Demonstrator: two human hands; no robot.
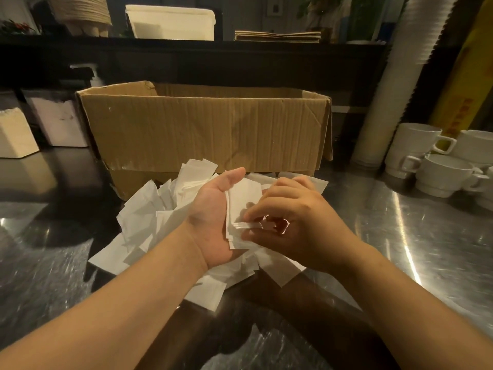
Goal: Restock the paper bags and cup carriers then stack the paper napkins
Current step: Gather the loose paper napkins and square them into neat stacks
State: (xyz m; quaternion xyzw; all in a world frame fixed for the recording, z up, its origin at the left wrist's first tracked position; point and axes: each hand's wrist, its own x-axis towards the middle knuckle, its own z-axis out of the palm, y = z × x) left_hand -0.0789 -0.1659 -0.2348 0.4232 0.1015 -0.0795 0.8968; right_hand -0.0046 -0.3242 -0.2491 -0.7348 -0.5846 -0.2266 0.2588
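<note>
1. Both forearms are reaching in from the near edge of the steel worktop (416,236), meeting over its middle.
2. The left hand (213,222) is lying palm up, its fingers hidden under a small stack of napkins (241,206) that it is cupping upright on edge; its grip is curling round that stack, thumb stretching up past the top.
3. The right hand (298,225) is coming in from the right with its fingers curled, its grip pinching the near lower edge of the same stack between thumb and fingertips.
4. Under and around both hands a loose pile of white paper napkins (149,225) is lying scattered on the worktop, spreading toward the left and toward the near edge.
5. Just behind the pile an open cardboard box (208,129) is standing across the middle of the worktop, its long side facing the camera.
6. Toward the right edge, white ceramic cups (442,174) are sitting stacked together, with a tall sleeve of white disposable cups (394,84) leaning up behind them.
7. Toward the left edge, white napkin holders (16,134) are standing beside the box.
8. On the dark shelf (186,45) at the far back, folded brown paper bags (277,36) are lying flat, beside a white bin (170,22).
</note>
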